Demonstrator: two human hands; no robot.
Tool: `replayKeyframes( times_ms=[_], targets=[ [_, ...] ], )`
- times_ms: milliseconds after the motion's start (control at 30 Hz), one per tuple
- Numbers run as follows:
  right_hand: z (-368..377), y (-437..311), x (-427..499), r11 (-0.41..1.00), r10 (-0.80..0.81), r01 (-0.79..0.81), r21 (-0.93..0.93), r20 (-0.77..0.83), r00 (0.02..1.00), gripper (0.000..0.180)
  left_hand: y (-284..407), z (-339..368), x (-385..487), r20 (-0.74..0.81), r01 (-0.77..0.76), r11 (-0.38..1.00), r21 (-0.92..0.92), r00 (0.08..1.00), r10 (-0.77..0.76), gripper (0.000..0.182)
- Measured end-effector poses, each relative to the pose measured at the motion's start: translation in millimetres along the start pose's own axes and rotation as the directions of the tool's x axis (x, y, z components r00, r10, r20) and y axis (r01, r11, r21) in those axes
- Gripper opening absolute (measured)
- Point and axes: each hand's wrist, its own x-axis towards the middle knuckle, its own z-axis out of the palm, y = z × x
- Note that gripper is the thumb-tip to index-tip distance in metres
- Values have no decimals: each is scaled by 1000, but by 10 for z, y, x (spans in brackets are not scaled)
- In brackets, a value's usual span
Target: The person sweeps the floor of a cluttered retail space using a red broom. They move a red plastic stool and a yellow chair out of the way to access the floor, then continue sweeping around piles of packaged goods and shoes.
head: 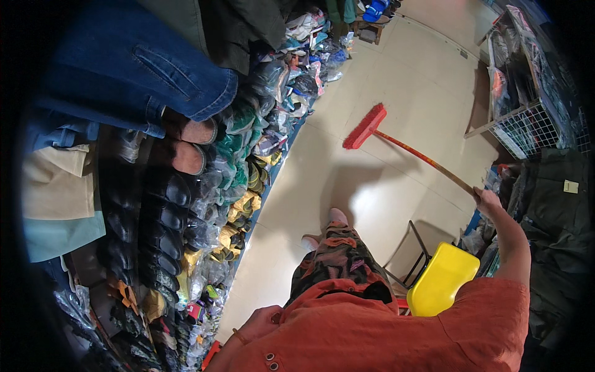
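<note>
My right hand (488,202) grips the upper end of a long red-and-yellow broom handle (430,162), with the arm stretched out to the right. At the handle's far end is a red broom head (365,126) with red bristles, over the pale tiled floor (409,83) ahead of my feet. Whether the bristles touch the floor I cannot tell. My left hand (267,321) rests by the front of my orange shirt at the waist, its fingers curled and partly hidden; whether it holds anything is not clear.
Shelves of black shoes (172,218) and bagged footwear (279,79) line the left side, below hanging denim clothes (186,83). A yellow chair (444,279) stands close on my right. Beyond it are folded dark clothes (553,223) and a white wire rack (530,130).
</note>
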Motion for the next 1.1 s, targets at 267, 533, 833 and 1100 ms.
replayKeyframes(
  times_ms=[267,533,833,1100],
  targets=[
    [1143,-174,-432,943,-12,61,328,-151,989,29,314,-6,-135,-118,-119,980,162,983,139,11],
    [1702,-1263,-904,887,25,-51,459,62,998,35,-151,55,76,-87,-66,943,-327,995,39,6],
    [1664,-1261,-1553,920,43,-105,377,171,984,34,-216,-4,11,66,42,837,-545,998,-7,16],
    [2056,-1400,-2156,795,146,-262,548,246,958,31,-232,56,-191,-247,-152,866,-476,968,34,19]
  ],
)
